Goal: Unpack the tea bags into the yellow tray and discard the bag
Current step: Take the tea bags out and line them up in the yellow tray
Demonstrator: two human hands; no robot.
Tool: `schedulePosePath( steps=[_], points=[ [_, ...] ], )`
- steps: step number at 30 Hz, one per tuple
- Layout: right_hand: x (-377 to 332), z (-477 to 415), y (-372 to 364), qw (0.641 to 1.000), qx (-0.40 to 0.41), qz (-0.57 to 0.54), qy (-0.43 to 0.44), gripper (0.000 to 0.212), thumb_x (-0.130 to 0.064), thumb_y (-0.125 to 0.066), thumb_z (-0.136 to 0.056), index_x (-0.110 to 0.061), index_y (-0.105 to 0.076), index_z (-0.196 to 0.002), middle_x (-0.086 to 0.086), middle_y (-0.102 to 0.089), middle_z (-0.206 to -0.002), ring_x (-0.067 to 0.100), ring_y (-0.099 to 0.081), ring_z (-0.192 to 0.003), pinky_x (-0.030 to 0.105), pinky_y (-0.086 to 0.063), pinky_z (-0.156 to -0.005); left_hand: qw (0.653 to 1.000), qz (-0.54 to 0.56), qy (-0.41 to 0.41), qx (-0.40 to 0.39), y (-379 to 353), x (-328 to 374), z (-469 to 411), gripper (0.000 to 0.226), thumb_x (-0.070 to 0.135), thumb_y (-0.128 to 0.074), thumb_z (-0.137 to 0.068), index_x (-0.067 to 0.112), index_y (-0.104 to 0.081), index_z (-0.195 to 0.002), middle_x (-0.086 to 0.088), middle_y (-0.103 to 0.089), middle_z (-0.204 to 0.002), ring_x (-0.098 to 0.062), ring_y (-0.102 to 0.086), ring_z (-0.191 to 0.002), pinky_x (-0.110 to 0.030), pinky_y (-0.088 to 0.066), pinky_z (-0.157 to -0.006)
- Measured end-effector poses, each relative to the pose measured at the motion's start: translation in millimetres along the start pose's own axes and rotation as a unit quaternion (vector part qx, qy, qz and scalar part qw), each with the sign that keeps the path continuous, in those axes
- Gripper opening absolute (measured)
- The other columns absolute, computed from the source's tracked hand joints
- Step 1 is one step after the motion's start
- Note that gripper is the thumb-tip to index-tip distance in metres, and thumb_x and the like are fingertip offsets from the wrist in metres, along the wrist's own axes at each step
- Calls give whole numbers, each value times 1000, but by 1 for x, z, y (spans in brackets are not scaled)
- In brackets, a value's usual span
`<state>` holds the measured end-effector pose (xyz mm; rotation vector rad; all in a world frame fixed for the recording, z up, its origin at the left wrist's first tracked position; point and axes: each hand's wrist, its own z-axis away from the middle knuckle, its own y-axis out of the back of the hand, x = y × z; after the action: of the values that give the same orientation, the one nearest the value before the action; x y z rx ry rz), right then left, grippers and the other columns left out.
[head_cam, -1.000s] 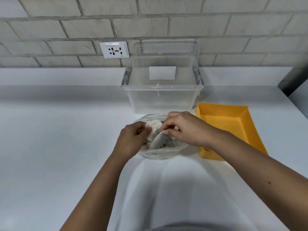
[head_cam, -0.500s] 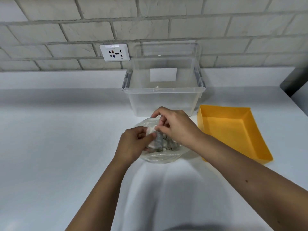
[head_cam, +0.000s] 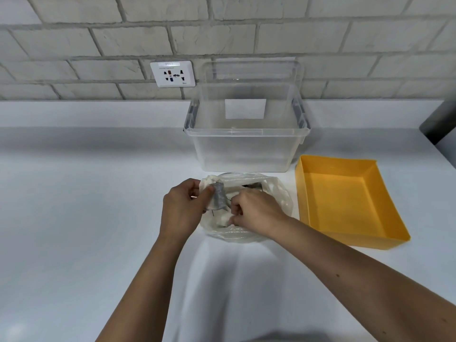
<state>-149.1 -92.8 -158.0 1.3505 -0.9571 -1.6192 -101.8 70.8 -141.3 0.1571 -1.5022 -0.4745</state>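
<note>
A crumpled clear plastic bag [head_cam: 278,193] lies on the white counter in front of me, with grey tea bags [head_cam: 218,199] showing at its mouth. My left hand [head_cam: 181,208] pinches the bag's left rim together with a grey tea bag. On the near rim of the bag, my right hand [head_cam: 254,211] has its fingers curled, pinching the plastic. The yellow tray [head_cam: 350,233] stands just right of the bag, and nothing lies in it. What else the bag holds is mostly hidden by my hands.
A clear plastic storage bin [head_cam: 246,144] stands behind the bag against the brick wall. A wall socket [head_cam: 172,74] is up left of it. A dark object [head_cam: 439,124] sits at the far right edge. The white counter [head_cam: 86,206] stretches to the left.
My right hand has dropped from the top of the bag to its near rim. The bag's mouth has spread wider, and the grey tea bag at my left thumb shows more.
</note>
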Motion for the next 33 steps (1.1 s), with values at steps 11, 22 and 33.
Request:
schedulePosePath(
  steps=[11,22,33],
  points=[
    [11,45,44,854,81,-506,-86,17,-16,-78,-80,-3,-68,-84,10,-65,-70,17,-52,-54,26,-44,-46,998,45,26,-28,-20,7,15,11,24,-65,-93,16,-71,-88,-22,-67,-78,-22,-70,-66,-38,-63,-68],
    [-3,29,20,895,110,-417,-116,20,-24,-81,-77,-17,-64,-71,-5,-58,-57,10,-53,-47,27,-48,-51,987,126,77,-65,-28,13,25,35,46,-64,-92,13,-75,-91,-20,-71,-92,-28,-75,-76,-39,-63,-73],
    [0,15,10,851,82,-499,-144,18,-15,-55,-97,-3,-66,-94,7,-64,-71,16,-55,-50,29,-51,-48,988,144,61,4,-17,-6,8,8,15,-67,-93,15,-74,-91,-7,-76,-81,-23,-73,-79,-32,-61,-69]
  ],
)
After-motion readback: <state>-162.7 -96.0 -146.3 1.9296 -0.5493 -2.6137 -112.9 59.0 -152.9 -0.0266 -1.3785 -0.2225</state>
